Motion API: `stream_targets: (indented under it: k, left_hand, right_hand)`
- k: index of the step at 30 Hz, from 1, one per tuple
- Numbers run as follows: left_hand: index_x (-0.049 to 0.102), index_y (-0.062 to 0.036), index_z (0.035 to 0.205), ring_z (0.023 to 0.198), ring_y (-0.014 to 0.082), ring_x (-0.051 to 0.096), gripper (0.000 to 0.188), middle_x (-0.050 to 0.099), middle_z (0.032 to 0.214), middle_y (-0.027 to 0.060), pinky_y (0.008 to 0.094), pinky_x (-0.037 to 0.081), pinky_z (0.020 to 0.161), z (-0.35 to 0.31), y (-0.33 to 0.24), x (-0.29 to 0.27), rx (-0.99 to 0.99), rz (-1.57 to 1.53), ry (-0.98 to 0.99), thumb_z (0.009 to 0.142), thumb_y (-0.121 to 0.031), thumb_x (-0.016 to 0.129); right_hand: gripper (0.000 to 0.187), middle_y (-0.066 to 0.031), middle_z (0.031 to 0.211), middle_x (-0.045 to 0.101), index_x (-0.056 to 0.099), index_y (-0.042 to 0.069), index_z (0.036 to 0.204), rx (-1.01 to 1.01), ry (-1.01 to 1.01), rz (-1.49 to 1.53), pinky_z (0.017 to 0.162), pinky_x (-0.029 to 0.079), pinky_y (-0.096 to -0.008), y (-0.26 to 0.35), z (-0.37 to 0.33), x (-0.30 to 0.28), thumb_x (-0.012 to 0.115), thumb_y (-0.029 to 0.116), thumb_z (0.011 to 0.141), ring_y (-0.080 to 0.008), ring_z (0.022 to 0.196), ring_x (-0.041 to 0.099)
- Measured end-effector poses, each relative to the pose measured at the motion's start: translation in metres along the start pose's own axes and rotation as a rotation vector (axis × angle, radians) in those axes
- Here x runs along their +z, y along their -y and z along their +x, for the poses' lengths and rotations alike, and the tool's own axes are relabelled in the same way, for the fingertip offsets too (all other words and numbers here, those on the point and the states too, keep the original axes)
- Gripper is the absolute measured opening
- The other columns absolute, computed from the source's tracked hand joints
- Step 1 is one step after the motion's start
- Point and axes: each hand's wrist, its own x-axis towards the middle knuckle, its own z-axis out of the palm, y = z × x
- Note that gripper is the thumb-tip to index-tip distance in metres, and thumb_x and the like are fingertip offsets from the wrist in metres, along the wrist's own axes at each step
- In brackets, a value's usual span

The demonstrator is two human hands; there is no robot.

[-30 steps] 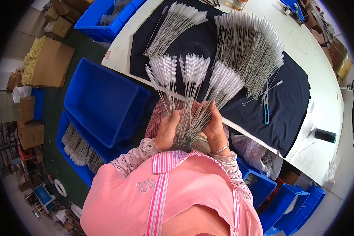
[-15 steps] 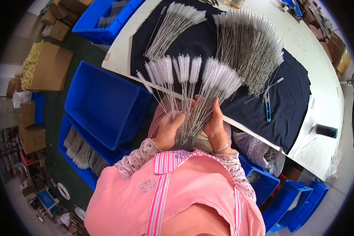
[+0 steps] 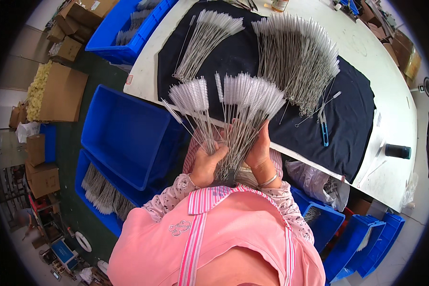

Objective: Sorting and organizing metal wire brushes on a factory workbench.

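A fan of thin wire tube brushes (image 3: 255, 97) with white bristle heads stands upright between my hands, above my lap. My left hand (image 3: 205, 166) is closed around the wires of the left cluster, its thumb pointing right across them. My right hand (image 3: 260, 155) wraps the larger right cluster from its outer side, thumb up. A narrow gap parts the two clusters, with one brush head standing apart beside it. At the far left a single brush (image 3: 173, 112) leans outward. Several fingers are hidden behind the wires.
A dark cloth (image 3: 352, 114) covers part of the white table (image 3: 391, 109). On it lie a small brush pile (image 3: 207, 40), a large brush pile (image 3: 300, 57) and blue-handled snips (image 3: 324, 131). A dark cylinder (image 3: 397, 151) lies at right. Blue bins (image 3: 124, 136) stand left and lower right.
The few brushes standing in the middle of the fan have moved right, mostly joining the right cluster. My left hand has shifted slightly, and its thumb now reaches farther right. The view has shifted a little.
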Motion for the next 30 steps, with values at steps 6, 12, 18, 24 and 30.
stream_targets:
  k: [6,12,18,24,30]
  left_hand:
    - [0.045,-0.0025,0.117,0.099,0.0147,0.054,0.033,0.056,0.11,0.0055,0.027,0.043,0.086,0.011,0.001,-0.002,0.121,0.296,0.218,0.09,-0.014,0.058]
    - [0.043,-0.0005,0.127,0.106,0.015,0.054,0.048,0.055,0.12,0.0056,0.0292,0.042,0.092,0.007,-0.007,0.01,0.087,0.345,0.218,0.083,-0.001,0.062]
    - [0.047,-0.0012,0.123,0.101,0.0164,0.056,0.037,0.057,0.115,0.0074,0.0311,0.045,0.088,-0.002,-0.012,0.004,-0.139,-0.06,0.175,0.088,-0.007,0.055]
    - [0.043,-0.0021,0.127,0.105,0.02,0.057,0.038,0.055,0.117,0.0096,0.0343,0.047,0.088,-0.001,-0.02,0.003,-0.169,-0.103,0.2,0.092,-0.013,0.051]
    - [0.045,-0.0017,0.126,0.107,0.0188,0.053,0.04,0.055,0.118,0.009,0.0355,0.042,0.093,0.002,-0.011,0.003,-0.173,-0.022,0.205,0.089,-0.014,0.055]
  right_hand:
    - [0.085,-0.018,0.12,0.055,0.048,-0.001,0.123,-0.032,-0.047,-0.199,0.091,0.046,-0.0409,-0.004,0.003,0.005,0.024,0.072,0.085,-0.0288,0.108,0.056]
    - [0.055,-0.0112,0.111,0.06,0.051,-0.002,0.118,-0.165,-0.104,-0.5,0.088,0.047,-0.033,-0.014,0.003,0.026,0.039,0.047,0.095,-0.0207,0.098,0.059]
    - [0.049,-0.014,0.104,0.062,0.052,-0.003,0.115,-0.167,-0.067,-0.298,0.081,0.05,-0.033,-0.006,-0.002,0.009,0.039,0.041,0.097,-0.0209,0.093,0.061]
    - [0.069,-0.0193,0.123,0.05,0.039,0.001,0.13,-0.072,-0.144,-0.142,0.083,0.05,-0.0445,-0.002,-0.006,0.011,0.039,0.057,0.091,-0.0294,0.106,0.057]
    - [0.046,-0.012,0.107,0.061,0.051,-0.001,0.121,-0.19,-0.019,-0.513,0.08,0.051,-0.0328,-0.002,-0.007,0.009,0.056,0.031,0.09,-0.0199,0.093,0.061]
